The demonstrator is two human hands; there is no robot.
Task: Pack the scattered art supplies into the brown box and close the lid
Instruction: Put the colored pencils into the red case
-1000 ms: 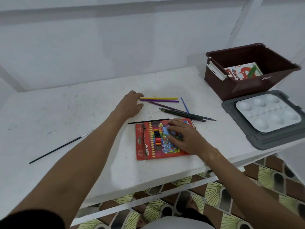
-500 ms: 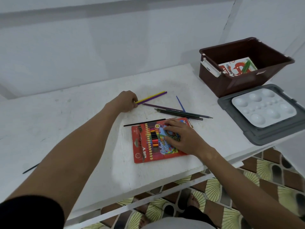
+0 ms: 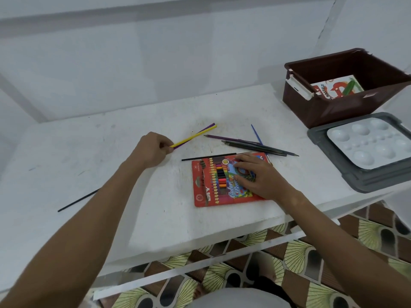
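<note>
Since half a second ago, the yellow pencil [image 3: 195, 136] and purple pencil [image 3: 203, 131] have been swung so that their far ends point further up and away, while their near ends are kept pinched in the curled fingers of the left hand [image 3: 151, 150], which is lowered onto the white table [image 3: 89, 152]. Flat contact is made by the right hand [image 3: 255, 175], fingers spread and fairly straight, on the red pack of colour pencils [image 3: 213, 183] lying near the table's front edge. Just behind the pack a thin black brush [image 3: 209, 156] is laid, and beyond it a loose cluster of dark pencils [image 3: 255, 145] with a blue one [image 3: 256, 134] crossing them. Another black brush [image 3: 77, 200] is partly hidden by the left forearm. At the far right the brown box [image 3: 333, 107] is seen open, with a pastels booklet [image 3: 333, 87] inside. Its grey lid [image 3: 360, 181] is laid just in front of it, carrying a white paint palette [image 3: 367, 145]
</note>
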